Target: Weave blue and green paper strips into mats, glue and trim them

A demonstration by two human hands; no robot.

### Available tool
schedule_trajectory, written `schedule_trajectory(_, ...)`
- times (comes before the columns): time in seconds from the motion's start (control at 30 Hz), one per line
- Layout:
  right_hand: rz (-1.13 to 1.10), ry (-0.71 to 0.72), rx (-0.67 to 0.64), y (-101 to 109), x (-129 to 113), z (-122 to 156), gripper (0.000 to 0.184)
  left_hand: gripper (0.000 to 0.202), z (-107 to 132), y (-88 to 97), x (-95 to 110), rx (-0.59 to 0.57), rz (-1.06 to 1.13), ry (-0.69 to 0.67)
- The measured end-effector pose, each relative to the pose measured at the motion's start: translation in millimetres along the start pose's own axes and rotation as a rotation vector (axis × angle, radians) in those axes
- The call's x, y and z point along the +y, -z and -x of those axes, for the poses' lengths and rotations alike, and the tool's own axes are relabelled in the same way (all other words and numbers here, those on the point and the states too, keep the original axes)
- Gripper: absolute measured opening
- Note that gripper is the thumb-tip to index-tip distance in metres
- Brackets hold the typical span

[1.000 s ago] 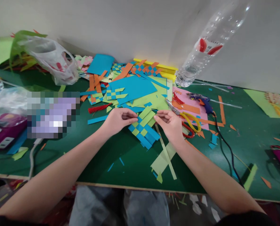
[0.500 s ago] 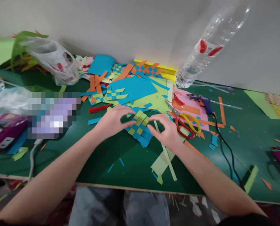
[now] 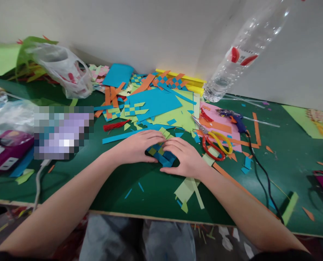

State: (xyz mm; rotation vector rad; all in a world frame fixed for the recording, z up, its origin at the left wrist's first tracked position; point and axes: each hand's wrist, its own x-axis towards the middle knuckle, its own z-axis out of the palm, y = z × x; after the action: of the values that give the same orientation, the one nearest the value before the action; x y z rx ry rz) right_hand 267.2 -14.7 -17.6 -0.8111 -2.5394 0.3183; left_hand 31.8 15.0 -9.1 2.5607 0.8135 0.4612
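Observation:
On the green table a small blue and yellow-green woven paper piece (image 3: 165, 156) lies between my hands, partly covered by them. My left hand (image 3: 140, 146) curls around its left side, fingers over the upper edge and thumb near the lower left. From the right, my right hand (image 3: 183, 156) bends its fingers over the top, its thumb at the lower blue end. The fingertips of both hands meet near the middle of the weave. Yellow-green strip ends (image 3: 165, 132) stick out beyond the fingers.
Scissors (image 3: 214, 145) with red and yellow handles and a blue glue gun (image 3: 239, 123) lie to the right. Paper sheets (image 3: 158, 101) and woven pieces spread behind. A clear bottle (image 3: 237, 61) stands back right; a blurred-out purple device (image 3: 66, 134) with a cable is left.
Both hands have moved inward and slightly nearer to me, from pinching near the upper strips to curling over the woven piece. More of it is now covered.

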Motion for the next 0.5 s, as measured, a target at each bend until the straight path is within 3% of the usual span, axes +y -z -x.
schedule_trajectory(0.17, 0.010, 0.005, -0.036, 0, -1, 0, 0.036, 0.061, 3, 0.1, -4, -0.016, 0.024, 0.024)
schedule_trajectory(0.5, -0.012, 0.036, -0.024, -1, 1, 0, 0.029, 0.043, 4, 0.5, -13, -0.014, -0.071, -0.017)
